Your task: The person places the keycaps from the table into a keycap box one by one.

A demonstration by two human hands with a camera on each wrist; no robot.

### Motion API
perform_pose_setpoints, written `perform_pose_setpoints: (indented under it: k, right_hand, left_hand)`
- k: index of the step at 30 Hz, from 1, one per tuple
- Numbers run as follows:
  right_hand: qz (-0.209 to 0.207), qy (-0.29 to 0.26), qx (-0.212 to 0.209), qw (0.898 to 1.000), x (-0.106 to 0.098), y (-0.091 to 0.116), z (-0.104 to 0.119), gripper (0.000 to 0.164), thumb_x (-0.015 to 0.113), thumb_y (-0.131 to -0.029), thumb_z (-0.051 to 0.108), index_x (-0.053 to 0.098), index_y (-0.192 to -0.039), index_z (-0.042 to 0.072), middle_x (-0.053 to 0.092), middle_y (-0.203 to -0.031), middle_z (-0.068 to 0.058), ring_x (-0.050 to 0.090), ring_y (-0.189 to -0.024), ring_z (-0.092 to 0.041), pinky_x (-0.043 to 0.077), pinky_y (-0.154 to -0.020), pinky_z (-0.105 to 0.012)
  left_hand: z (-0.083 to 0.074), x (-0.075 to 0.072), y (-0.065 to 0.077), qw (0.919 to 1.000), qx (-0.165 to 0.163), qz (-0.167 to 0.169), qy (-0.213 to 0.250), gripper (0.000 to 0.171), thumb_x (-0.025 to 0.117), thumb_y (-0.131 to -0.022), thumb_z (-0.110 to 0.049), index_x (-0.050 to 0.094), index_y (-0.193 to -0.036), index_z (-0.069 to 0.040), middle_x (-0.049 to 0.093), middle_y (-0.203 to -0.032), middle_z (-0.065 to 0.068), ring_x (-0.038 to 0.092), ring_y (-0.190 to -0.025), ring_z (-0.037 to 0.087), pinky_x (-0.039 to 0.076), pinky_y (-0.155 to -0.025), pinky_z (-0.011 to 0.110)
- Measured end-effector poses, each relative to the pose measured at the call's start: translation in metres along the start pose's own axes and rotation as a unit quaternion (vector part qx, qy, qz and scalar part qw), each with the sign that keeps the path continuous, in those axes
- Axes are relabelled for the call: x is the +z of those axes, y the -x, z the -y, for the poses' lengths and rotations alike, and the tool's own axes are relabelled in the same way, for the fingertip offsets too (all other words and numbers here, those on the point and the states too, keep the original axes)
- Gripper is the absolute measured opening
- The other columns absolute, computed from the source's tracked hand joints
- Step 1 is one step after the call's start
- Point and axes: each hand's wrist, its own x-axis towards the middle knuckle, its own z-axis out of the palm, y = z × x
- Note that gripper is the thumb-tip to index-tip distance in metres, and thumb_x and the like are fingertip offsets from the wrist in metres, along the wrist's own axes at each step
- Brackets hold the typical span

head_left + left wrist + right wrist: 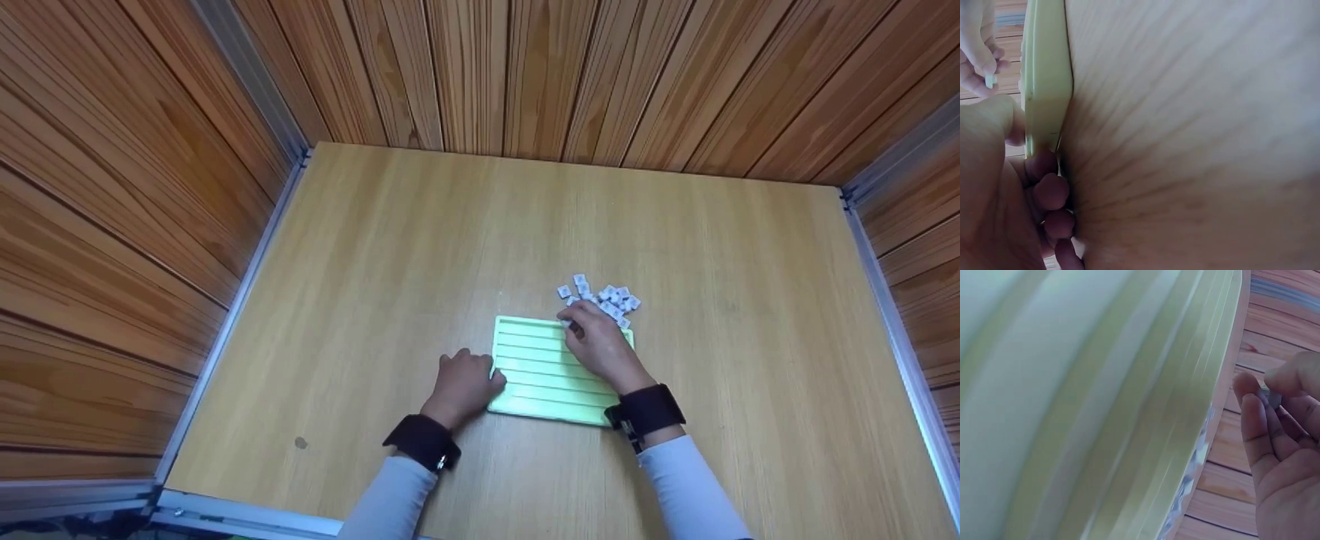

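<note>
A light green tray with raised parallel ridges (544,386) lies on the table before the person. My left hand (465,382) grips its left edge, thumb on the rim and fingers curled against the side wall (1050,73) in the left wrist view. Over the tray's far edge, my right hand (600,345) pinches a small white tile (1274,399) between thumb and fingertips. Just beyond that edge lies a loose pile of small white square tiles (611,296) with dark marks, partly hidden behind the right hand.
The wooden table (390,262) is bounded by wood-plank walls (472,75) at the back and sides. Metal rails (225,330) run along its edges. A dark round spot (301,443) marks the tabletop at the left front.
</note>
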Motion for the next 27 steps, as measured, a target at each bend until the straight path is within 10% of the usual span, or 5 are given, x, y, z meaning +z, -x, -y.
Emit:
perform_pose_setpoints:
  k: [27]
  right_hand:
    - [0.064, 0.034, -0.032, 0.997, 0.052, -0.033, 0.044, 0.016, 0.07, -0.089, 0.001, 0.069, -0.104, 0.003, 0.063, -0.1, -0.006, 0.063, -0.082, -0.017, 0.053, -0.073, -0.033]
  left_hand:
    - [-0.001, 0.0, -0.001, 0.9999, -0.008, -0.004, -0.009, 0.033, 0.055, -0.093, -0.034, 0.07, -0.089, -0.005, 0.069, -0.082, 0.01, 0.057, -0.085, 0.027, 0.041, -0.082, 0.051]
